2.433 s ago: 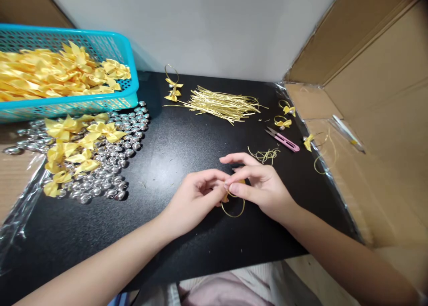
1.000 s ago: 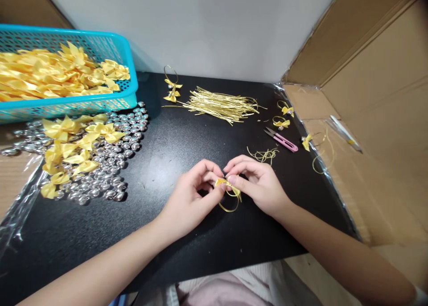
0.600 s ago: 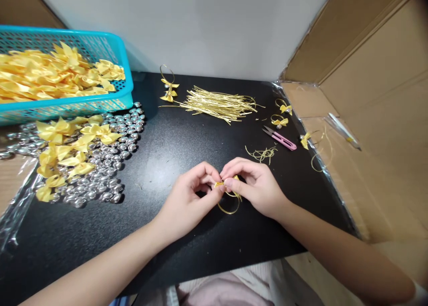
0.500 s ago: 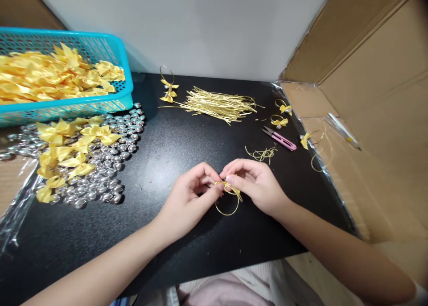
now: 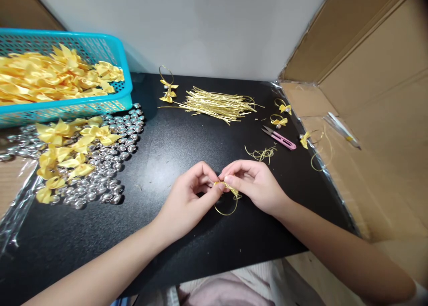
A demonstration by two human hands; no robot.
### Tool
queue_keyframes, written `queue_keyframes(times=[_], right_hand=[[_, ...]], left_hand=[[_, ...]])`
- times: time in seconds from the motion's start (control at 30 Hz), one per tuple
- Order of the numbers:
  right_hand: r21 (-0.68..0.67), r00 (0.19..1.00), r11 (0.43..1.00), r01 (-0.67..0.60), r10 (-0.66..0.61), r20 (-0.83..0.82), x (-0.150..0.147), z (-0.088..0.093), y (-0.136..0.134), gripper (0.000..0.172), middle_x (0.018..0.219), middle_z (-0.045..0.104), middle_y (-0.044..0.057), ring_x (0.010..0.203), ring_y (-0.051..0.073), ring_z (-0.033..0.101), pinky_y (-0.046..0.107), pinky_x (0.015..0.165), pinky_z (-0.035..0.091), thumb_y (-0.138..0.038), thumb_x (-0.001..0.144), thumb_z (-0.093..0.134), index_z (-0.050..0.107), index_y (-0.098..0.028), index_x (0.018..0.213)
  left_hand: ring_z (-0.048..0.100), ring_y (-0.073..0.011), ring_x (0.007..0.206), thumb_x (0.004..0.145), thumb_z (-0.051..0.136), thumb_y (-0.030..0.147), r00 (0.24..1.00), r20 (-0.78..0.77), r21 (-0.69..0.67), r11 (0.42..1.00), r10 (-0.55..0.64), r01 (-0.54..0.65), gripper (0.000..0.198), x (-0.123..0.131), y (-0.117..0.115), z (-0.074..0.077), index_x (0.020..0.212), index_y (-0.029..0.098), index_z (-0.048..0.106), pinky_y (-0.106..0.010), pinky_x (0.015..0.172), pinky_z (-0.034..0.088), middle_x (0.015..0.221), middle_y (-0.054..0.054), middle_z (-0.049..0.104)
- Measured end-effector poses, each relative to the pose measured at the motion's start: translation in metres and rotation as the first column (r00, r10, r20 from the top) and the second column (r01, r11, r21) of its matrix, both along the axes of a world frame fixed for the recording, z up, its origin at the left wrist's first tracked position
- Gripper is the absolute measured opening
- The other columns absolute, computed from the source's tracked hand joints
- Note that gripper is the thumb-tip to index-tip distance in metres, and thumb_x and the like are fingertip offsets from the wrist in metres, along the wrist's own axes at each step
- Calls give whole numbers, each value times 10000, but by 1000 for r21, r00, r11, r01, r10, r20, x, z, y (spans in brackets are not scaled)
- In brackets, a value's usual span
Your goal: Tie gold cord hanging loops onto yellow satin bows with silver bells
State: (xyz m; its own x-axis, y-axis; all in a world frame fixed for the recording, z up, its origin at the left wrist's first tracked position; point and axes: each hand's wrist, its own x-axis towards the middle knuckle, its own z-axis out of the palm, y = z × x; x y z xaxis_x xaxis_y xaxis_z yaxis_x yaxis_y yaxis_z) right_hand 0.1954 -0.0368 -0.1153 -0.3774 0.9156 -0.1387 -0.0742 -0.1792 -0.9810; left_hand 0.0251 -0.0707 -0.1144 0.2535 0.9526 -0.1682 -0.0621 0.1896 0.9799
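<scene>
Near the front middle of the black table, my left hand (image 5: 192, 192) and my right hand (image 5: 256, 183) meet, both closed in a pinch. Between their fingertips is a gold cord (image 5: 226, 214); its loop hangs below the fingers toward me. A bit of yellow, perhaps part of a bow, shows at the right thumb, but the fingers cover most of it. Just beyond my right hand lie loose gold cord scraps (image 5: 262, 154) and pink thread snips (image 5: 279, 138).
A turquoise basket (image 5: 127, 85) of yellow ribbon bows stands back left. Silver beads (image 5: 109, 172) and several bows (image 5: 100, 134) lie before it. A bundle of gold cords (image 5: 217, 104) is at the back. Looped bow pieces (image 5: 279, 121) lie right, near a cardboard wall (image 5: 377, 65).
Both hands stay in nearly the same place. The fingertips have shifted slightly, and the cord coils by the right thumb look drawn in a little smaller.
</scene>
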Motion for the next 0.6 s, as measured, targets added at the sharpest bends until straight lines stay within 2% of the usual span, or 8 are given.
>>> queue_keyframes(times=[0.13,0.27,0.33,0.4,0.47,0.53,0.6], right_hand=[[83,1000,996,-15,14,22,1,0,0,102,816,714,41,781,157,681,316,767,561,-248,739,737,663,-180,725],[147,998,987,60,-65,25,5,6,-2,132,862,703,41,810,156,679,314,776,561,-231,752,725,644,-194,850],[286,989,955,80,-111,94,7,9,-4,183,849,680,32,795,158,663,315,753,553,-220,734,748,632,-203,875],[509,963,860,41,-169,208,8,11,-6,198,838,659,30,800,168,641,330,750,534,-194,709,775,646,-206,859],[687,922,726,-35,-242,302,7,11,-7,149,831,656,37,794,173,624,341,744,516,-164,730,759,679,-206,849],[773,889,629,-77,-308,339,6,9,-7,83,808,665,41,761,165,614,338,717,505,-142,789,706,707,-208,839],[819,867,567,-85,-364,341,6,7,-7,103,782,673,37,726,157,603,333,690,494,-130,825,668,721,-218,826]], left_hand=[[601,-90,676,869,645,220,999,-33,34,999,-4,5,137,-1,1,-1,826,194,518,-193,622,446,735,27,655],[617,-90,687,876,625,200,993,-100,124,991,61,-49,102,-3,2,1,851,199,526,-192,645,462,750,28,656],[616,-87,673,872,625,189,982,-155,194,978,109,-78,90,-3,3,2,860,199,536,-190,640,463,747,31,647],[618,-88,664,871,621,182,971,-192,251,964,142,-91,80,-4,2,3,870,199,543,-191,635,466,746,32,640],[622,-92,662,868,621,180,964,-213,272,957,162,-101,75,-4,1,4,873,197,548,-194,635,472,742,31,637],[619,-94,656,859,627,178,957,-225,274,955,180,-115,72,-3,0,4,870,193,557,-196,634,475,737,30,636],[615,-96,653,851,631,181,955,-225,263,956,191,-129,64,-3,0,5,867,189,570,-200,640,478,732,28,641]])
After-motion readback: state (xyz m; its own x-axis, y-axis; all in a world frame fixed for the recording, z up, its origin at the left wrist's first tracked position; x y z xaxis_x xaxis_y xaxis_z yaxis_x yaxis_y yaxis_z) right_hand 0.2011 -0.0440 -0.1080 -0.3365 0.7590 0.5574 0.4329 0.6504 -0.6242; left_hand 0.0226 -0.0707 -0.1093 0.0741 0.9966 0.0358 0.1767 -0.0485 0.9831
